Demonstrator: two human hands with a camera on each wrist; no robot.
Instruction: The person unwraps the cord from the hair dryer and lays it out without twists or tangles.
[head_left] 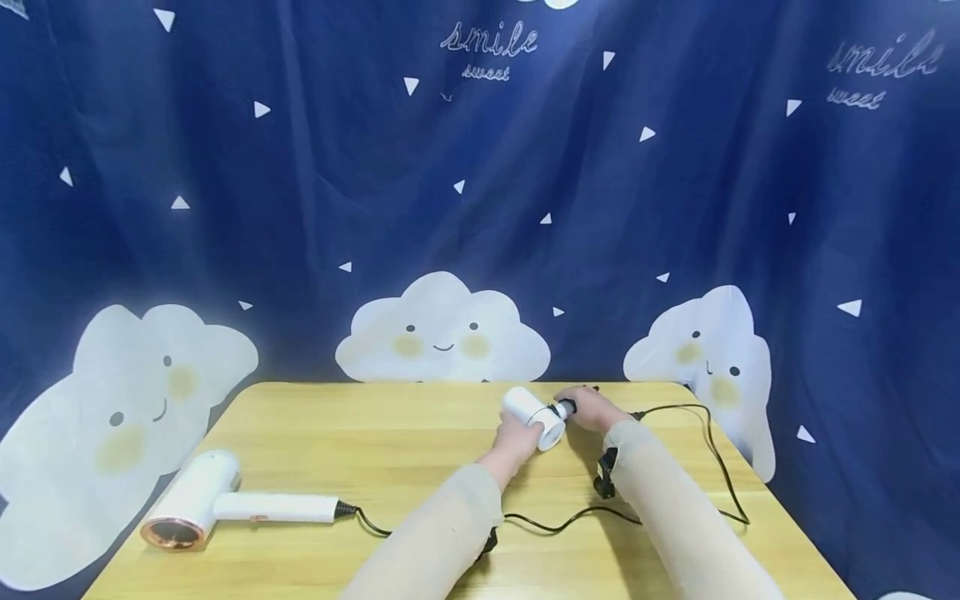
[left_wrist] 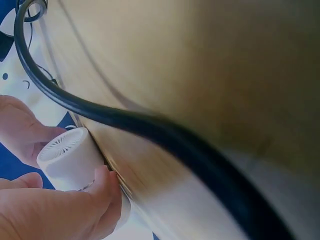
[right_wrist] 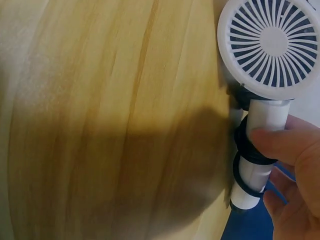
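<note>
A small white hair dryer [head_left: 522, 405] is held over the far part of the table, its slotted round grille [right_wrist: 273, 41] facing the camera in the right wrist view. My left hand [head_left: 514, 442] grips its barrel [left_wrist: 75, 162], thumb and fingers on either side. Around the white handle [right_wrist: 268, 114] wraps a black cord [right_wrist: 248, 145] in several turns. My right hand [right_wrist: 302, 160] holds that handle, with the thumb across it beside the coils. A second white hair dryer [head_left: 279, 507], with a copper-coloured nozzle ring, lies at the table's left.
From the second dryer a black power cord [head_left: 555, 530] runs beneath both forearms, then loops up the right side toward the far edge. The wooden table [head_left: 360, 417] ends at a blue curtain [head_left: 450, 233] printed with clouds.
</note>
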